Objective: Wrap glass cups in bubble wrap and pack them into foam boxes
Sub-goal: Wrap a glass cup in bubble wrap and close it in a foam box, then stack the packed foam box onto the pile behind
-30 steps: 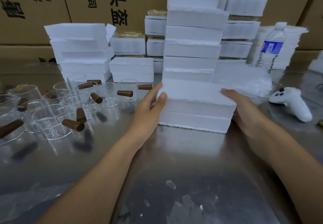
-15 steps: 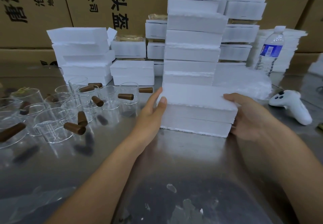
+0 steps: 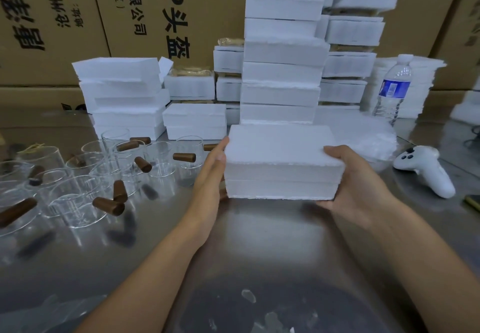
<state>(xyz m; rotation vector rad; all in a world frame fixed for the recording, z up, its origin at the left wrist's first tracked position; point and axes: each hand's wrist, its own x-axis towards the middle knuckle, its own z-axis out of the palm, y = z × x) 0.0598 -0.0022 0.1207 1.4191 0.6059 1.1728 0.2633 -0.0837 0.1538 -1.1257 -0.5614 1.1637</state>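
A closed white foam box (image 3: 280, 161) is held between both hands just above the steel table (image 3: 259, 254), in front of a tall stack of foam boxes (image 3: 281, 73). My left hand (image 3: 211, 171) presses flat against its left end with straight fingers. My right hand (image 3: 355, 179) grips its right end, thumb on the lid and fingers underneath. Several glass cups with brown wooden handles (image 3: 109, 177) stand at the left. A pile of bubble wrap (image 3: 363, 135) lies behind the box at the right.
More foam boxes are stacked at the back left (image 3: 124, 99) and back centre (image 3: 194, 121), against cardboard cartons (image 3: 155, 21). A water bottle (image 3: 392, 88) and a white controller (image 3: 426, 169) sit at the right. Foam crumbs lie on the near table.
The foam box has come toward me and lifted slightly, away from the tall stack. My right hand has shifted from beside the box to under its right end.
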